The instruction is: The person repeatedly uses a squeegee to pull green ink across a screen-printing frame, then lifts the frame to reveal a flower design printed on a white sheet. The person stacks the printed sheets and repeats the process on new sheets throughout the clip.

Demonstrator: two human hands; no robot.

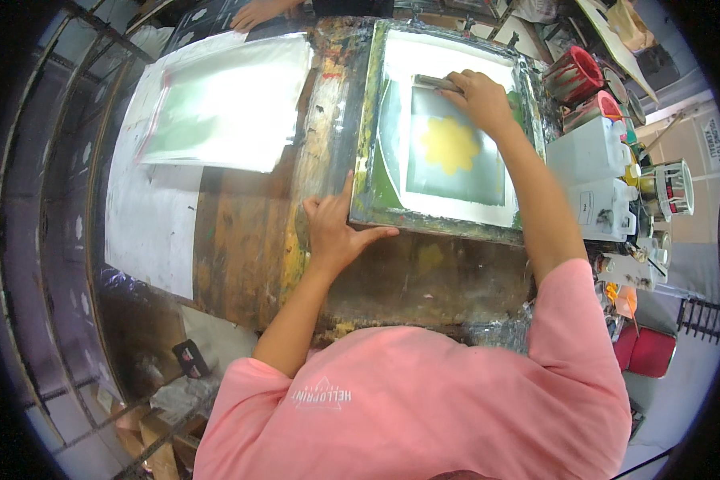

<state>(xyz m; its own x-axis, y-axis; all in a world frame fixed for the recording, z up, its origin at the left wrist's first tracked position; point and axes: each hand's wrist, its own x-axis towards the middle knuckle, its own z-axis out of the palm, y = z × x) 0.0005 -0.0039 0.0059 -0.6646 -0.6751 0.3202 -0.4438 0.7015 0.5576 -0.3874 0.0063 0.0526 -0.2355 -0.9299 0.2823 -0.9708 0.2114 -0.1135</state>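
A screen printing frame [362, 152] with paint-stained edges lies on the worn wooden table. Its mesh has a white border, a pale grey-green rectangle and a yellow flower shape [450, 146]. My right hand [482, 100] is closed round a squeegee [436, 82] near the far part of the mesh, at the top of the rectangle. At the frame's near left corner is my left hand [338, 232], its thumb along the near edge and its index finger up the left side. Those two fingers are spread and touch the frame; the others are partly curled.
On the left, a glossy clear-covered sheet [224, 108] lies over white paper [148, 232]. Another person's hand [256, 12] rests at the far edge. White jugs [588, 152], a red paint bucket [572, 76] and a metal can [670, 190] crowd the frame's right side.
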